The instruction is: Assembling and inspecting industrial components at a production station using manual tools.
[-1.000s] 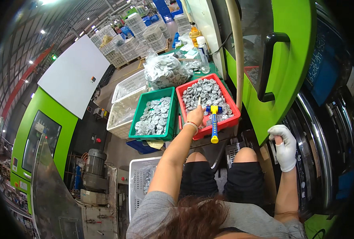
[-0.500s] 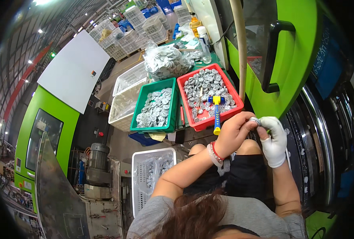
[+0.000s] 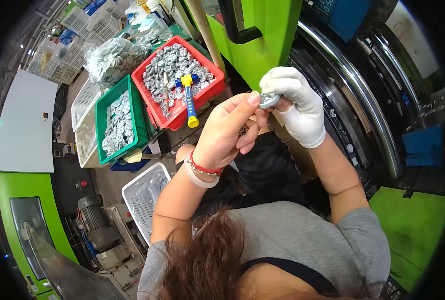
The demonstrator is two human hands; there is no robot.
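Note:
A small grey round wheel-like part (image 3: 269, 101) is held between both hands in front of my chest. My left hand (image 3: 230, 127), bare, pinches its left edge with thumb and forefinger, the other fingers curled; something small and dark shows in that palm, too hidden to name. In a white glove with the thumb bare, my right hand (image 3: 298, 105) grips the part from the other side. To the left, a red crate (image 3: 175, 123) holds many similar grey parts, and a mallet (image 3: 188, 100) with a blue and yellow head lies across it.
Beside the red crate is a green crate (image 3: 138, 111) of flat grey discs; a clear bag of discs (image 3: 113, 60) lies behind. A white basket (image 3: 135, 200) stands low at left. A green machine door (image 3: 275, 42) with black handle and metal rails (image 3: 362, 95) are close at right.
My view has turned, so the crates appear farther left. Both hands have come up closer, still holding the grey part, which now shows tilted between them.

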